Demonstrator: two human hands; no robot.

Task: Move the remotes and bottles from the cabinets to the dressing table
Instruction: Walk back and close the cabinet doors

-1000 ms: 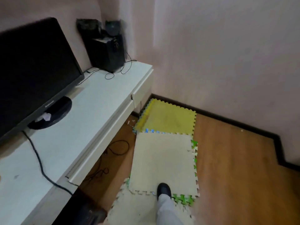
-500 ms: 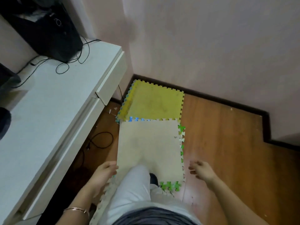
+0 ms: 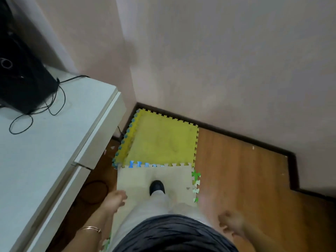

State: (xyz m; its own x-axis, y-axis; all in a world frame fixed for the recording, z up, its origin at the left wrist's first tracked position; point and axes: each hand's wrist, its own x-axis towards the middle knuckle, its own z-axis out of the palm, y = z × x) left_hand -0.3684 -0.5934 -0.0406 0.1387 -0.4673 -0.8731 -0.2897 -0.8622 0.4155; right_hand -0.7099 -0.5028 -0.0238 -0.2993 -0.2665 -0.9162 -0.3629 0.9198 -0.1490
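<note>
No remote and no bottle shows in this view. My left hand (image 3: 114, 200) hangs low beside my leg with nothing in it, fingers loosely apart, a thin bangle on its wrist. My right hand (image 3: 231, 223) swings at my right side over the wooden floor, also holding nothing, fingers spread and blurred. A white table top (image 3: 45, 160) with drawer fronts runs along the left, close to my left hand.
A black speaker (image 3: 21, 79) with loose black cables sits at the table's far end. Foam puzzle mats, yellow (image 3: 163, 144) and cream (image 3: 138, 179), lie on the wooden floor ahead. My dark shoe (image 3: 157, 186) stands on the cream mat. Pink walls close the corner.
The view has swung right and down, away from the monitor. I have stepped forward onto the cream mat, and both bare hands have come into view at my sides.
</note>
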